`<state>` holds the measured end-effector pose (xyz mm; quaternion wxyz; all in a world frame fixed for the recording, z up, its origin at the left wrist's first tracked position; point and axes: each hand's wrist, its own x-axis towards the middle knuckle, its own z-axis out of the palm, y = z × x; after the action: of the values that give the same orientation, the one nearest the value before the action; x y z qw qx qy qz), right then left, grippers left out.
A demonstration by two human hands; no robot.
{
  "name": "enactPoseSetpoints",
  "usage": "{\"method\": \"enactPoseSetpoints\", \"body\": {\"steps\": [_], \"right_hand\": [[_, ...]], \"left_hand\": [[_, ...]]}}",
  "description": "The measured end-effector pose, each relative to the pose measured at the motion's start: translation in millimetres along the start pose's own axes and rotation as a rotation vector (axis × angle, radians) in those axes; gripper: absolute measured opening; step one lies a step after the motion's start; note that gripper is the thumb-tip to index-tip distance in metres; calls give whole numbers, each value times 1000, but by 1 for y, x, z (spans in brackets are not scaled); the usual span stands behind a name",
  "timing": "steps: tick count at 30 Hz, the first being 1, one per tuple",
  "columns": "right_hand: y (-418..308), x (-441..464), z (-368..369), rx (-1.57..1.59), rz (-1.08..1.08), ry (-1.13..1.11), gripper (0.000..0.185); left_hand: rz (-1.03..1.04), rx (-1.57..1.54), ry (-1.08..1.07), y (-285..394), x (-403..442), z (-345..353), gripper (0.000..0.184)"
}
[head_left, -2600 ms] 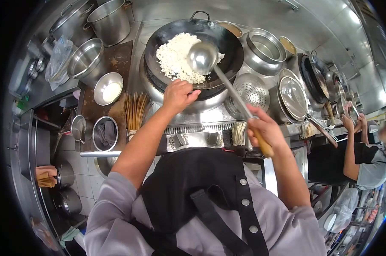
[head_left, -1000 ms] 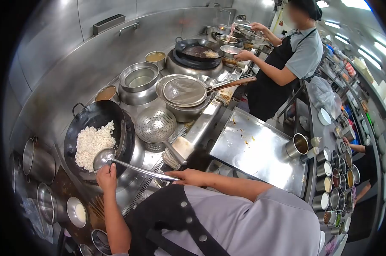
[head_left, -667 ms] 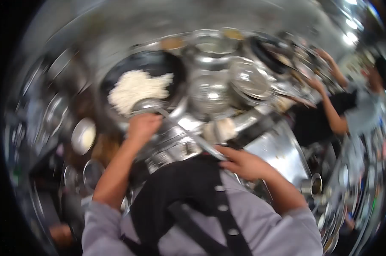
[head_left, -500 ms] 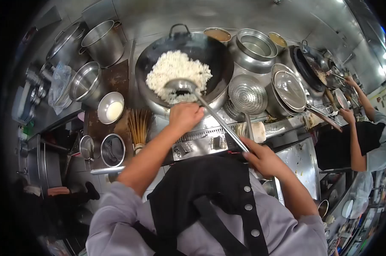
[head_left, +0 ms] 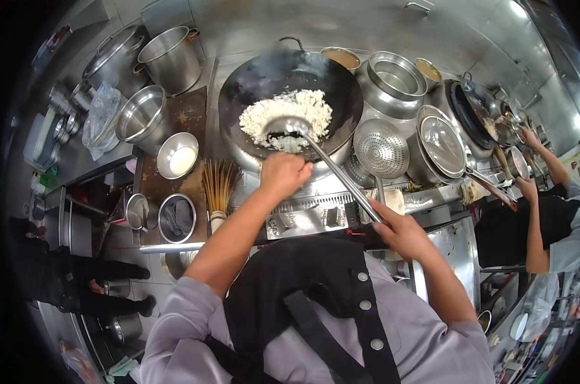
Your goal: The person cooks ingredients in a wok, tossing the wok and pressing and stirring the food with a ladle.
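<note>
Bright, cool light puts white glare on the steel wall [head_left: 450, 29] near two o'clock. Slight haze softens the wok [head_left: 270, 73] towards twelve; fisheye distortion bends the outer edges, and black fills the corners.

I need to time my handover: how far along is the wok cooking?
Done: the white, rice-like grains are in the wok, looking loose. In hand: the right hand holds the ladle, its bowl among the grains; the left hand is at the wok's near rim. Left, probably: finishing the stirring and emptying the wok, since grains lie in it.
</note>
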<state>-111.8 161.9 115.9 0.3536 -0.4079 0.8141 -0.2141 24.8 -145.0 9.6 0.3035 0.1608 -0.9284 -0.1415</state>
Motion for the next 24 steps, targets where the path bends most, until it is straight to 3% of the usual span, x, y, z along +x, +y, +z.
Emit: {"method": "enactPoseSetpoints", "body": {"steps": [2,6,8,10,12,16,18,20,22,24], "right_hand": [[24,49,37,-184,-191,256,61],[9,24,32,-119,-254,265,58],[-8,-26,0,138,-25,51,55],[-3,-50,-14,151,47,5,53],[-4,-48,-15,168,117,-19,52],[21,44,35,-130,-107,260,53],[24,53,38,-213,-224,354,54],[6,17,24,0,-188,235,55],[7,-20,4,82,-158,176,57],[3,-45,-7,254,131,-37,59]], "left_hand": [[41,25,-31,11,-36,13,41],[75,36,-163,34,-84,-26,44],[80,136,-192,36,-58,-53,44],[-10,44,-246,16,-16,-49,41],[-10,47,-59,1,7,-18,41],[-23,110,-56,15,-28,8,43],[63,122,-209,30,-78,-7,44],[143,-116,-104,27,-105,-16,45],[140,74,-117,33,-67,-47,43],[90,24,-94,19,-25,-45,42]]}}
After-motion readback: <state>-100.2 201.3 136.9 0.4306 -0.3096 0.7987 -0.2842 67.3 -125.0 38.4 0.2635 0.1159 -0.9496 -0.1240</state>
